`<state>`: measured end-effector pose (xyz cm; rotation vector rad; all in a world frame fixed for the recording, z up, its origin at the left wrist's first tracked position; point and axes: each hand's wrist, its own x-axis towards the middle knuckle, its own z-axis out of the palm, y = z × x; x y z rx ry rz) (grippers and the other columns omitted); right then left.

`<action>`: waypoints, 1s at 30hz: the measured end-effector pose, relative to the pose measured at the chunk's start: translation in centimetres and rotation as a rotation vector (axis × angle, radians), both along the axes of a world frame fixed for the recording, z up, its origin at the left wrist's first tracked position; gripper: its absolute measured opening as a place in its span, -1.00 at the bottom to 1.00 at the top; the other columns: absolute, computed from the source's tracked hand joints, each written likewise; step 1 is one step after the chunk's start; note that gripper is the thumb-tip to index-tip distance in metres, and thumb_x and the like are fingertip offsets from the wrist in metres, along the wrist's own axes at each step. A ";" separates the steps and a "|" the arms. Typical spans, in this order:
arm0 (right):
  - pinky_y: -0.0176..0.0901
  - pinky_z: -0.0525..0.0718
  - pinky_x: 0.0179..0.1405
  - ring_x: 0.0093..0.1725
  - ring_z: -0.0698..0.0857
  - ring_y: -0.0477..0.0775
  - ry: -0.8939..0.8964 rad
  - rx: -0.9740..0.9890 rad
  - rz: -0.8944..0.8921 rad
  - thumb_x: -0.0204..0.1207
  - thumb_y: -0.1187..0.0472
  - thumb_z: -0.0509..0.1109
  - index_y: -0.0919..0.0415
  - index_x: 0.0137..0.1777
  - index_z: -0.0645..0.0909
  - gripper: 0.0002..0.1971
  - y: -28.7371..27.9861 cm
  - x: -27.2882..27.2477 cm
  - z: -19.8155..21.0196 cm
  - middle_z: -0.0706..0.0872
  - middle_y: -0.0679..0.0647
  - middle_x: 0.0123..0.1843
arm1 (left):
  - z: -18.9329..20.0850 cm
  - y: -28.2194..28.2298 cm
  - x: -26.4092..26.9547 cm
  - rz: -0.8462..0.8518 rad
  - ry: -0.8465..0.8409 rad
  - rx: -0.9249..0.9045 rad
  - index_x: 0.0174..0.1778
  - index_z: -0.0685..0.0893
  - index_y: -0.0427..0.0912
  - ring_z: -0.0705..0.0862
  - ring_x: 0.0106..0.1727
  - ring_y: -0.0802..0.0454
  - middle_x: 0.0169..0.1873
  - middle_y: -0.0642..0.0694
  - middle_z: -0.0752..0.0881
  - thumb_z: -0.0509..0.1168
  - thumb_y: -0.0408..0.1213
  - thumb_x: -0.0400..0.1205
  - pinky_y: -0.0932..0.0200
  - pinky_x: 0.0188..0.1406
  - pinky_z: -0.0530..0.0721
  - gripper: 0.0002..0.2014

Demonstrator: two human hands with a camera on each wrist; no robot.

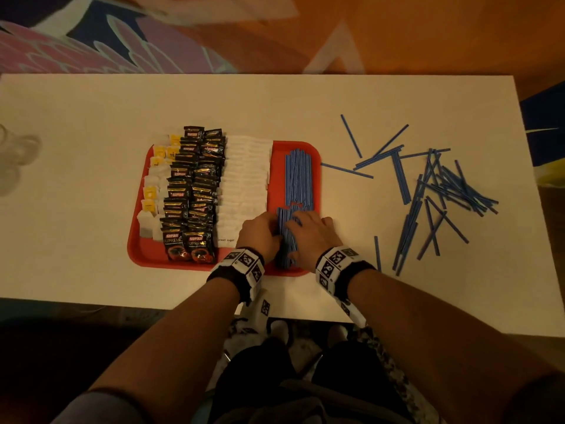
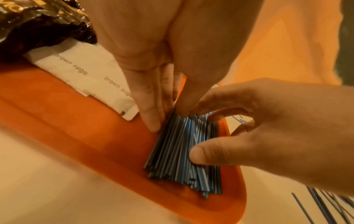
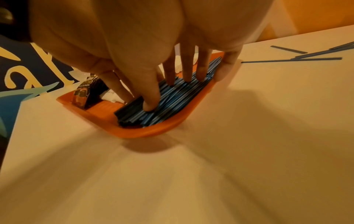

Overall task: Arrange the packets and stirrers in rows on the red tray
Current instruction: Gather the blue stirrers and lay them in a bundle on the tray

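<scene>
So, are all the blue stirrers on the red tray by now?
No: many loose blue stirrers lie scattered on the white table, right of the red tray.

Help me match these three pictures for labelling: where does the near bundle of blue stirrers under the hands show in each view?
Head: near bundle of blue stirrers, low centre, between both hands.
Left wrist: centre, fanned on the tray's near right corner.
Right wrist: upper centre, under the fingertips.
Shared landmark: the red tray, whose rim curves round the bundle's near ends.
</scene>
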<state>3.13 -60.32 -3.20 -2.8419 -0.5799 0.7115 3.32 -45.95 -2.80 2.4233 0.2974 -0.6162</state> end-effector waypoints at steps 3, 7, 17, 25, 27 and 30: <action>0.14 0.29 0.44 0.58 0.23 0.14 -0.003 -0.001 0.004 0.41 -0.07 0.51 0.10 0.58 0.29 -0.22 -0.1 -0.3 0.0 0.25 0.07 0.62 | -0.1 0.3 -0.2 -0.129 -0.046 0.024 0.31 0.70 -0.17 0.70 0.19 -0.25 0.16 -0.25 0.74 0.39 -0.41 0.57 -0.04 0.25 0.66 -0.63; 0.14 0.27 0.45 0.59 0.23 0.12 0.014 0.005 -0.023 0.43 -0.03 0.51 0.08 0.60 0.25 -0.22 0.2 -0.4 0.1 0.24 0.05 0.63 | -0.3 -0.2 -0.3 -0.264 -0.057 0.063 0.31 0.68 -0.20 0.66 0.18 -0.27 0.21 -0.26 0.63 0.31 -0.41 0.61 -0.04 0.24 0.61 -0.67; 0.16 0.23 0.54 0.60 0.22 0.11 0.042 -0.020 -0.090 0.37 -0.08 0.57 0.12 0.60 0.22 -0.13 -0.6 -0.7 0.0 0.21 0.05 0.62 | -1.2 0.5 -0.6 -0.511 -0.108 0.124 0.50 0.54 -0.29 0.62 0.25 -0.27 0.37 -0.27 0.52 0.37 -0.46 0.57 -0.06 0.33 0.60 -0.48; 0.13 0.17 0.56 0.61 0.22 0.10 0.026 -0.021 -0.063 0.40 -0.09 0.54 0.12 0.60 0.27 -0.17 -1.4 -0.9 0.2 0.25 0.06 0.61 | -0.7 0.5 0.4 -0.656 -0.057 0.204 0.59 0.39 -0.20 0.41 0.40 -0.24 0.51 -0.18 0.34 0.45 -0.25 0.59 -0.12 0.40 0.55 -0.35; 0.12 0.15 0.58 0.61 0.22 0.09 0.033 -0.025 -0.056 0.40 -0.11 0.54 0.13 0.59 0.28 -0.18 -1.4 -0.8 0.3 0.26 0.07 0.61 | -0.7 0.3 0.4 -0.674 -0.046 0.216 0.58 0.39 -0.19 0.41 0.42 -0.24 0.51 -0.18 0.35 0.45 -0.23 0.59 -0.11 0.39 0.57 -0.36; 0.13 0.13 0.58 0.60 0.22 0.08 0.042 -0.020 -0.064 0.37 -0.17 0.54 0.11 0.58 0.30 -0.15 -1.6 -0.7 0.3 0.26 0.05 0.60 | -0.5 0.4 0.7 -0.689 -0.044 0.227 0.57 0.39 -0.17 0.39 0.43 -0.22 0.49 -0.17 0.35 0.46 -0.17 0.58 -0.15 0.33 0.61 -0.35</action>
